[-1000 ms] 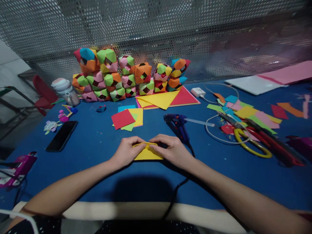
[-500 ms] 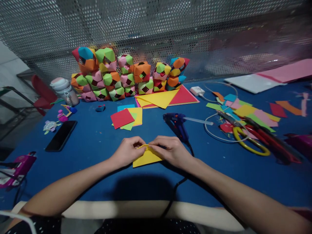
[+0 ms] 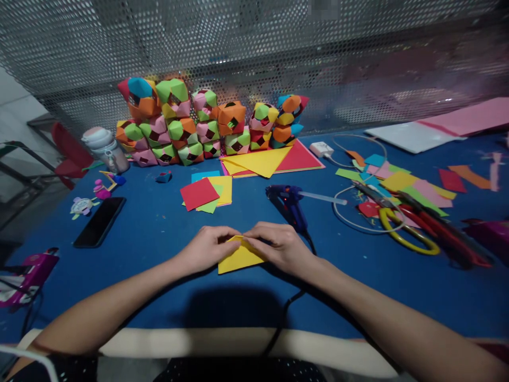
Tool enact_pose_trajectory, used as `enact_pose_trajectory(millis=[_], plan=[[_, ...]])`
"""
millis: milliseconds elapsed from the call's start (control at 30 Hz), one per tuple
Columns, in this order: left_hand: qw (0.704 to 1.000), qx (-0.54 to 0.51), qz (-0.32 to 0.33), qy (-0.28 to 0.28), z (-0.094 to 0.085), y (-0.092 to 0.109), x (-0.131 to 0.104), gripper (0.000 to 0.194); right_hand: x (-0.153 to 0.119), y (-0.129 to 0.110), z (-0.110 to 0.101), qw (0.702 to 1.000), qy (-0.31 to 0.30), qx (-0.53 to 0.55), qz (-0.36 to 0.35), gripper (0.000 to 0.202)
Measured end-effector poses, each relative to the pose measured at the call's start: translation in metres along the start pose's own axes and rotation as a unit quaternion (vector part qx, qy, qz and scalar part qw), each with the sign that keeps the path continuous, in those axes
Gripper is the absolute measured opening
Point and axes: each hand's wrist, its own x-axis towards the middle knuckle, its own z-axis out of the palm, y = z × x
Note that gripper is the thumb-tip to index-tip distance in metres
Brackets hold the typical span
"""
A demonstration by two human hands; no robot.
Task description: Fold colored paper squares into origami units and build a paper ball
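Observation:
A folded yellow paper (image 3: 240, 258) lies near the front of the blue table, its lower edge slanting slightly up to the right. My left hand (image 3: 207, 248) pinches its upper left edge between thumb and fingers. From the right, my right hand (image 3: 280, 245) grips the top edge and covers the paper's right part. The fingertips of both hands nearly meet at the top. Beyond the hands sits a small pile of coloured squares, a red square (image 3: 199, 194) uppermost. A dark blue glue gun (image 3: 292, 204) with a clear stick lies just past my right hand.
Stacked paper balls (image 3: 183, 130) line the mesh at the back, beside large coloured sheets (image 3: 302, 157). On the left are a phone (image 3: 99, 222) and a jar (image 3: 105, 148). Paper scraps (image 3: 417, 185), yellow-handled scissors (image 3: 409, 236) and a white cable (image 3: 338, 212) lie right. The glue gun's cord runs to the front edge.
My left hand's fingers have flattened slightly along the top edge of the yellow paper. The paper's lower left corner has shifted a little to the right. My right hand has hardly moved.

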Motion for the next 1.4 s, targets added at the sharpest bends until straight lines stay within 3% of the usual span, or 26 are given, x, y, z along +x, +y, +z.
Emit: enact_pose_trajectory(millis=[300,500,633,733,900,1000,1100,1200,1400], plan=[[0.999,0.035,0.034,-0.021,-0.005,-0.001,0.000,0.026,-0.001,0.003,-0.001,1.000,-0.008,-0.001,-0.014,0.018],[0.993,0.079,0.092,0.004,-0.002,0.000,-0.001,0.023,0.000,0.002,0.000,0.999,-0.027,-0.003,-0.020,0.020],[0.989,0.076,0.114,0.053,0.001,0.000,-0.003,0.022,0.002,0.000,0.000,1.000,0.000,0.011,0.008,0.016],[0.989,0.065,0.101,0.084,0.003,0.001,-0.004,0.021,0.003,-0.001,0.000,0.999,0.025,0.016,0.039,0.013],[0.990,0.090,0.076,0.079,0.007,0.001,-0.003,0.015,0.004,-0.002,0.001,1.000,-0.018,0.015,0.019,0.016],[0.988,0.092,0.060,0.109,0.007,-0.001,-0.001,0.013,0.005,-0.003,0.002,0.998,0.017,0.017,0.063,0.015],[0.985,0.040,0.024,0.164,0.008,-0.005,0.001,0.008,0.006,-0.003,0.004,0.989,0.060,0.008,0.136,0.023],[0.981,-0.053,-0.014,0.186,0.011,-0.008,0.003,0.007,0.006,-0.002,0.008,0.982,0.079,0.004,0.173,0.010],[0.967,-0.156,-0.073,0.189,0.018,-0.010,0.005,0.011,0.005,-0.001,0.016,0.984,0.108,-0.018,0.138,0.006]])
